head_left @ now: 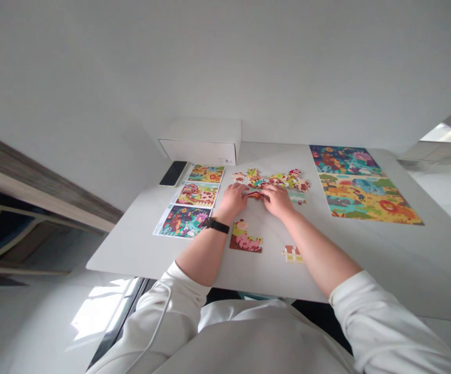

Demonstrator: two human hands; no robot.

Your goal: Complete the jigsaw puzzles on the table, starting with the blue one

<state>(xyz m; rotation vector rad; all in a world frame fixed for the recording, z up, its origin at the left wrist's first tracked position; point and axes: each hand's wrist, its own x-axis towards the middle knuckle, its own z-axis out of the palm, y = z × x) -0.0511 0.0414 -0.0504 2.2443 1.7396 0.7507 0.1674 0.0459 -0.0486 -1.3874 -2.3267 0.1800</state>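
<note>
My left hand (pixel 234 200) and my right hand (pixel 277 200) are close together over the middle of the table, fingers curled in. Between their fingertips is a red jigsaw puzzle piece (pixel 254 195), partly covered by the fingers; whether it is one piece or two joined ones is too small to tell. Just beyond the hands lies a heap of loose puzzle pieces (pixel 296 175). Nearer to me, a joined puzzle section with a pink pig (pixel 245 240) rests below my left hand. A small joined section in brown and cream (pixel 292 254) lies by my right forearm.
At the left lies a reference sheet (pixel 188 221) with three pictures, beside a phone (pixel 174 173). A white box (pixel 200 143) stands at the back against the wall. Two finished puzzles, a night scene (pixel 345 159) and an animal scene (pixel 369 196), adjoin on the right.
</note>
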